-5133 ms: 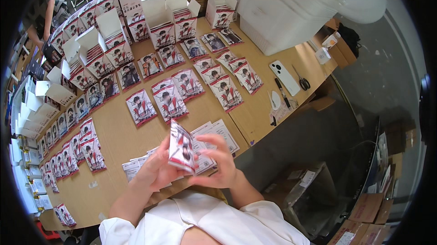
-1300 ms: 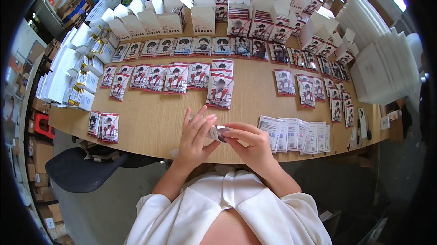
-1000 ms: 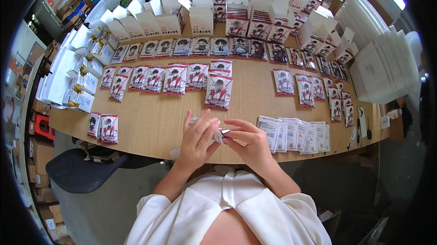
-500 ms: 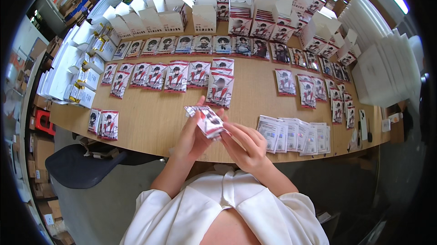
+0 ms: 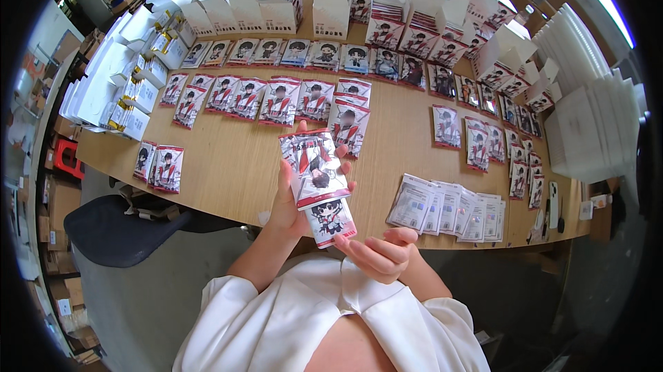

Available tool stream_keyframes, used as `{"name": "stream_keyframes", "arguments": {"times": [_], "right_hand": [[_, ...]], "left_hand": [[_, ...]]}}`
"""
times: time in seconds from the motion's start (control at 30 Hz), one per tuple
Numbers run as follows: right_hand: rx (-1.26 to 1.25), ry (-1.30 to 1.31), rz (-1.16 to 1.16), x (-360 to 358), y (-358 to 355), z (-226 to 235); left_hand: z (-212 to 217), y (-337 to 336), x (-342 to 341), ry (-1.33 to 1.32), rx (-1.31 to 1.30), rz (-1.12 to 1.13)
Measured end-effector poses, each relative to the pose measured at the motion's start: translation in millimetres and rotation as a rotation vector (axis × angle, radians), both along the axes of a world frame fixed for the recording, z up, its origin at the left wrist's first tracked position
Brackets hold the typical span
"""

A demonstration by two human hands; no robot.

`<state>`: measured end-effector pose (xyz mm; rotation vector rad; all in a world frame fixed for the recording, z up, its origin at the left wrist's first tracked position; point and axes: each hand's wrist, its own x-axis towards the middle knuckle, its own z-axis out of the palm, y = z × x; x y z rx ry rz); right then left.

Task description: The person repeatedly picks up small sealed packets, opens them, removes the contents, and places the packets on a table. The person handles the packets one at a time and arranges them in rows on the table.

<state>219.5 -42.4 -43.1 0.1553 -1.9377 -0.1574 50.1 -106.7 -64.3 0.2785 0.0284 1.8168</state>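
My left hand (image 5: 284, 201) holds a white and red picture packet (image 5: 316, 166) from beneath, its fingers wrapped round the sides. The packet's printed figure is upside down to me. Out of the packet's near end sticks a card (image 5: 329, 221) with a small cartoon figure on it. My right hand (image 5: 381, 256) pinches the card's lower right corner between thumb and fingers. Just beyond the held packet lies a similar packet (image 5: 347, 127) on the table. To the right of my hands lie several packets back side up (image 5: 411, 203), overlapping in a fan.
Rows of picture packets (image 5: 280, 101) and cartoon cards (image 5: 323, 55) cross the wooden table (image 5: 228, 158). Opened display boxes (image 5: 331, 16) stand behind them. White boxes (image 5: 141, 92) line the left side, stacked clear plastic trays (image 5: 590, 120) the right. A dark chair (image 5: 121, 241) stands at the near left.
The packet has turned flat toward me, and the card now shows out of its near end. My right hand has moved down and toward me to the card's corner. The view has shifted slightly.
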Motion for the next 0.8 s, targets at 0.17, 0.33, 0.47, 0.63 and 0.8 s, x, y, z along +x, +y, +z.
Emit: {"name": "stream_keyframes", "arguments": {"times": [0.17, 0.33, 0.47, 0.63, 0.8], "right_hand": [[-0.009, -0.043, 0.012, 0.8, 0.1, -2.5], [-0.073, -0.098, 0.059, -0.2, 1.0, -0.9], [-0.120, -0.083, 0.101, -5.6, 2.4, -2.5], [-0.160, -0.097, 0.121, -9.2, 3.1, 1.0], [-0.244, -0.123, 0.155, -11.9, 3.6, -0.4]], "left_hand": [[1.1, -1.2, 1.3, -0.045, -0.012, -0.028], [-3.7, -2.4, -1.6, -0.021, 0.003, -0.027], [-7.5, -4.2, -1.9, -0.041, -0.033, -0.026], [-15.5, -6.9, -2.6, -0.031, -0.128, -0.053], [-31.3, -11.4, -4.2, -0.065, -0.192, -0.074]]}}
